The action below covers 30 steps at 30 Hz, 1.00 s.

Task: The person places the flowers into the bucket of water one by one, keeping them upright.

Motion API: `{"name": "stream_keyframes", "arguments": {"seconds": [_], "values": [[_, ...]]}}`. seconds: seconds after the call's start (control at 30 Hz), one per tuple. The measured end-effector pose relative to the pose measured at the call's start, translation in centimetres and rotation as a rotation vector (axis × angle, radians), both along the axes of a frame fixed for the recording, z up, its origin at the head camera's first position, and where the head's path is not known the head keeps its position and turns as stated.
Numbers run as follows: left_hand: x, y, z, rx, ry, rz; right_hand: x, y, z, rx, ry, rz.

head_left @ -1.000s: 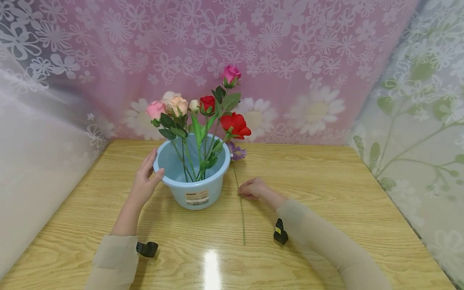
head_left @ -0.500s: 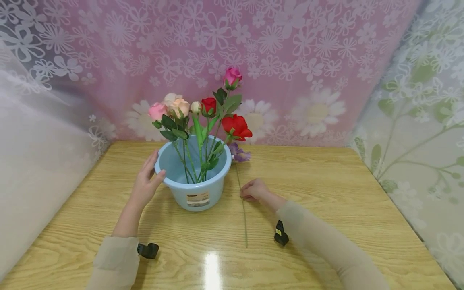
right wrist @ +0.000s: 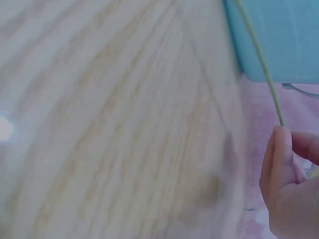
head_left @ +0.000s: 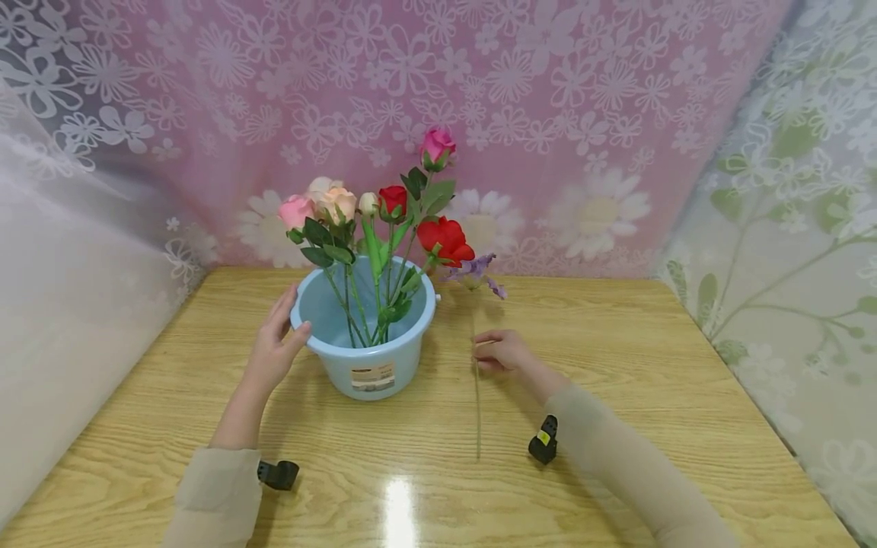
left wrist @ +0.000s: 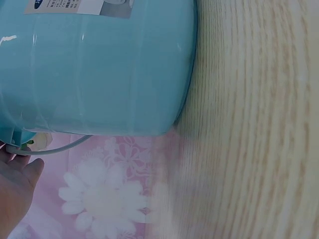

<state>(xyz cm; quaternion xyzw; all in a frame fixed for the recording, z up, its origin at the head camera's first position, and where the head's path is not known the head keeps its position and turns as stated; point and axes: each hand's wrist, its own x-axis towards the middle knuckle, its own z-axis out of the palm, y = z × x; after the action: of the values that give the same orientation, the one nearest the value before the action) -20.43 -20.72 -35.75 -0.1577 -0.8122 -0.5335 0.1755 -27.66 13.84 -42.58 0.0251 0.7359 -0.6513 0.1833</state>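
Observation:
A light blue bucket (head_left: 370, 373) stands upright on the table with several artificial flowers in it: pink, cream and red roses, and a white bud. My left hand (head_left: 269, 350) rests against the bucket's left side at the rim, its fingers fairly straight and the thumb at the front edge. To the right of the bucket, my right hand (head_left: 503, 352) pinches the thin green stem of a purple flower (head_left: 473, 272). In the right wrist view the stem (right wrist: 263, 62) runs up from the fingertips, passing in front of the bucket. The flower head lies beyond that view.
The wooden table (head_left: 617, 365) reaches back to a pink floral curtain (head_left: 582, 114). Pale curtains hang at left and right. A black wrist camera (head_left: 277, 475) sits by the left sleeve, another wrist camera (head_left: 543, 441) by the right.
My right hand has shifted a little to the right with the purple flower. Its head now stands out from behind the bucket's rim. The left hand and the bucket stay in place.

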Motion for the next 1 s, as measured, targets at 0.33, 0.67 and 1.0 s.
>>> {"name": "stream_keyframes", "arguments": {"seconds": [0.33, 0.67, 1.0], "values": [[-0.1, -0.2, 0.0, -0.009, 0.013, 0.01, 1.8, 1.0, 3.2, -0.172, -0.011, -0.051], [0.0, 0.0, 0.1, -0.018, 0.011, 0.0, 2.7, 2.3, 5.9, -0.411, 0.026, -0.105], [0.0, -0.1, 0.0, -0.004, 0.012, -0.003, 3.7, 2.2, 10.1, -0.547, 0.104, -0.103]]}}
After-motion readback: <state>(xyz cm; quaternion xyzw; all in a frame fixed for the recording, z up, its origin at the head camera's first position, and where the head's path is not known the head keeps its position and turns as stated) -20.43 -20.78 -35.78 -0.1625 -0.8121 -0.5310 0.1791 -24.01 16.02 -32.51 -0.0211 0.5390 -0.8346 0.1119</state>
